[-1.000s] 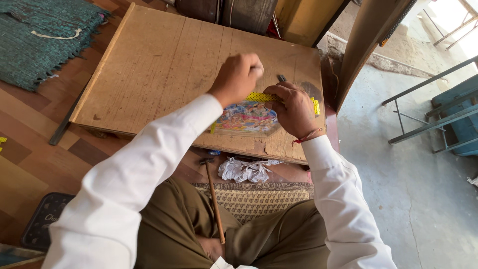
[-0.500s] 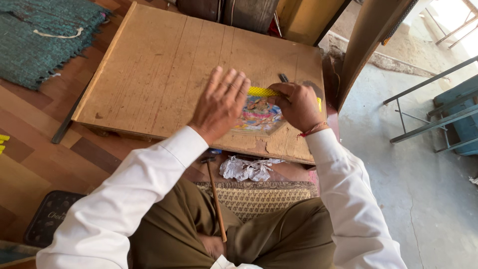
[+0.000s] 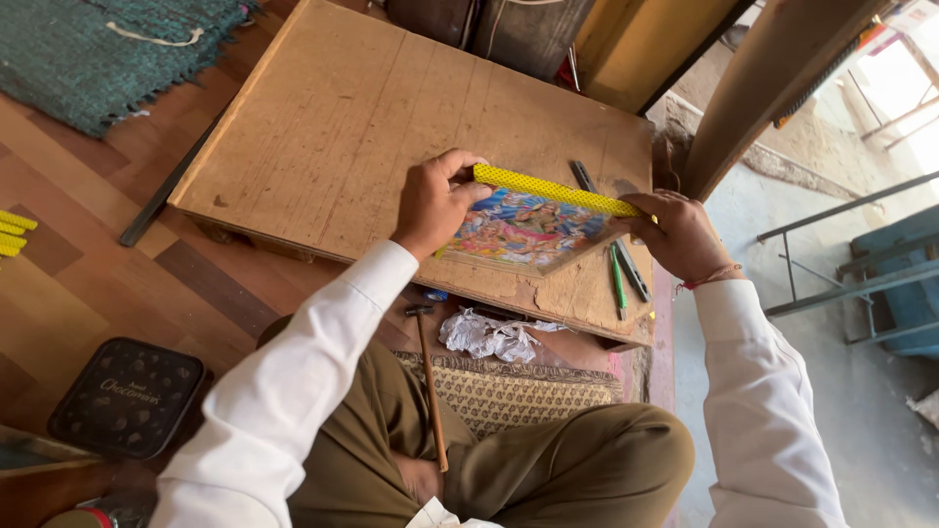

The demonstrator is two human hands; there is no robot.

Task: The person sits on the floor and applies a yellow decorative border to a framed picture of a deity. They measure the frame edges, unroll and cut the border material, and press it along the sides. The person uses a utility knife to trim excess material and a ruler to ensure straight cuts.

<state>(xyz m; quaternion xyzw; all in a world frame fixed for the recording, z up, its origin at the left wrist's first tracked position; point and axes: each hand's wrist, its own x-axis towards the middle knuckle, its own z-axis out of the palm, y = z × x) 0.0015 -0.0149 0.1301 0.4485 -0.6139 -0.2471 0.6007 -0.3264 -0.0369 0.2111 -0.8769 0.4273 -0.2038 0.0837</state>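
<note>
Person is sitting cross-legged at a low wooden worktop [image 3: 342,127], both hands on a colourful picture [image 3: 528,230] that lies flat near the front right part of the board. A yellow dotted strip [image 3: 558,191] runs along the picture's far edge, and it looks like it sits right against that edge.

Left hand [image 3: 435,200] is clamped on the left end: thumb over the strip's end, fingers curled down over the picture's left side. Right hand [image 3: 680,235] is at the right end, fingers bent and pinching the strip and the picture's right corner, though I can't tell exactly how much of each it has hold of.

Just in front of the right hand there's a green pen [image 3: 618,279] and a dark tool [image 3: 631,269] lying side by side on the board, and another dark bar [image 3: 582,176] pokes out behind the strip.

Below the board edge: a crumpled bit of white paper [image 3: 494,334] and a hammer [image 3: 430,381] with its handle running across the lap. Dark tin [image 3: 127,396] on the floor to the left, green mat [image 3: 98,49] top left.
</note>
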